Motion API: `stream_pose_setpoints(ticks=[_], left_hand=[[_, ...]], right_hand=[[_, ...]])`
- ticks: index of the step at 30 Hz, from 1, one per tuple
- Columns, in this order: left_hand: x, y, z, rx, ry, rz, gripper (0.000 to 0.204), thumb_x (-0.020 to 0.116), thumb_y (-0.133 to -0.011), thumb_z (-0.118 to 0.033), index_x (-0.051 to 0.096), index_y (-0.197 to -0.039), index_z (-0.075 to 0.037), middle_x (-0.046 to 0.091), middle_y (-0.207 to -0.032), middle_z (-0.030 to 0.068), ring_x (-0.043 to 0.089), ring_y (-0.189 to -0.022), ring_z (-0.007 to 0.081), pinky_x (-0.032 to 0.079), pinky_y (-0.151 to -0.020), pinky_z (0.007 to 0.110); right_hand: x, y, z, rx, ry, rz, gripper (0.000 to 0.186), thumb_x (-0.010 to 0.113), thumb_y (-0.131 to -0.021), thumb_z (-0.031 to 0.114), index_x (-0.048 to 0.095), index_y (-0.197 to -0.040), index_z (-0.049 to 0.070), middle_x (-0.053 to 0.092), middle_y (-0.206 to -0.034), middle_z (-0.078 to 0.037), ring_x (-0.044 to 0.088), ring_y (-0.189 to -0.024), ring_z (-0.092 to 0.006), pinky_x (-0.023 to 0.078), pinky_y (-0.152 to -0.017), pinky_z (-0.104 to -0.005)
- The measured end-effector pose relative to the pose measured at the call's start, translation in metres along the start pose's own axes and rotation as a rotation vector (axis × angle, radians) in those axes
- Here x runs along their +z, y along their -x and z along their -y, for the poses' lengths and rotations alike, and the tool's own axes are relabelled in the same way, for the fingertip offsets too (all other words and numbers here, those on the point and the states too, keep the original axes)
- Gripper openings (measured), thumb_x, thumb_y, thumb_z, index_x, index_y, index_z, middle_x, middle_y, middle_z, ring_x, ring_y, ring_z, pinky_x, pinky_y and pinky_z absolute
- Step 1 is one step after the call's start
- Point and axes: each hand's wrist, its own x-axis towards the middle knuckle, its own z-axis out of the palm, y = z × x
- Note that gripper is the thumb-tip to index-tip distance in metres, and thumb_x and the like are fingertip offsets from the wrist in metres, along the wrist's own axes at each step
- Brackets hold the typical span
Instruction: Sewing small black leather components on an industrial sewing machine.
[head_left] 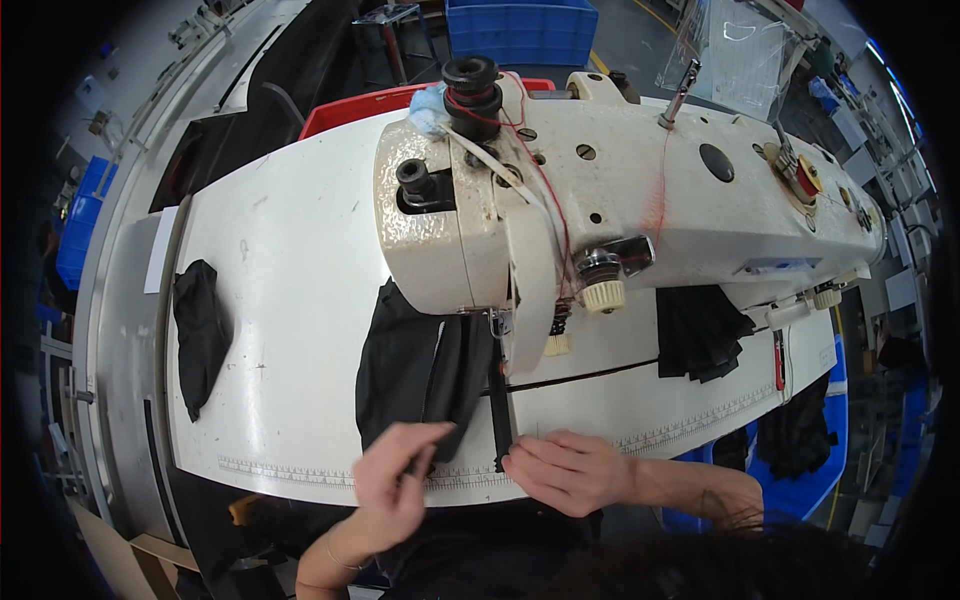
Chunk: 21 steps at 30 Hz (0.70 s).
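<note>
A white sewing machine [600, 210] stands over a white table, red thread running down its front. Under its needle area lies a folded black fabric piece [400, 365] with a thin light line along it. My left hand [392, 485] is at the fabric's near edge, its thumb and index finger bent around that edge. A narrow black fabric strip [502, 425] runs from under the machine's foot toward me. At the strip's near end, my right hand [568, 470] closes its fingertips on it. The fingertips partly hide what they grip.
Another black fabric piece [200, 335] lies at the table's left. Several stacked black pieces [698, 332] rest right of the needle area. A red-handled tool [779, 360] lies near the right edge. A printed ruler [300, 472] follows the front edge. Blue bins [525, 30] stand around.
</note>
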Motion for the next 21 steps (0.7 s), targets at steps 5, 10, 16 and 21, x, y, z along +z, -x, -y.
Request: stream_pose_setpoints(ticks=[5,10,16,21], left_hand=[[-0.047,-0.069,0.026,-0.063,-0.042,-0.16,0.013,0.052,-0.084,0.004,0.062,-0.092,0.004,0.05,-0.074,0.0064,0.047,-0.065,0.0123,0.034,-0.059,0.021],[-0.03,-0.024,-0.014,0.734,-0.653,0.4,0.02,0.061,-0.067,-0.006,0.068,-0.087,-0.008,0.062,-0.098,0.0037,0.051,-0.074,0.013,0.04,-0.063,0.023],[0.018,0.008,0.007,0.69,-0.599,0.496,0.021,0.058,-0.07,-0.008,0.064,-0.087,0.002,0.061,-0.088,0.0126,0.059,-0.08,0.022,0.048,-0.069,0.029],[0.017,0.019,0.012,0.675,-0.604,0.536,0.028,0.057,-0.069,-0.009,0.063,-0.094,0.003,0.058,-0.1,0.0148,0.058,-0.079,0.0195,0.048,-0.067,0.028]], right_hand=[[0.0,0.012,0.003,0.0,-0.021,0.172,0.021,0.062,-0.07,0.009,0.062,-0.089,-0.001,0.059,-0.092,-0.009,0.058,-0.091,-0.0206,0.047,-0.073,-0.0267],[-0.001,0.006,0.004,0.038,-0.06,0.192,0.024,0.059,-0.069,0.012,0.061,-0.088,-0.002,0.059,-0.095,-0.011,0.058,-0.097,-0.0249,0.048,-0.079,-0.0309],[-0.005,0.013,0.004,0.127,-0.102,0.173,0.026,0.058,-0.069,0.012,0.062,-0.089,-0.003,0.06,-0.099,-0.013,0.057,-0.104,-0.0282,0.047,-0.082,-0.0334],[-0.003,0.013,0.004,0.089,-0.094,0.206,0.03,0.057,-0.066,0.013,0.063,-0.091,-0.004,0.06,-0.099,-0.012,0.057,-0.104,-0.0288,0.047,-0.083,-0.0343]])
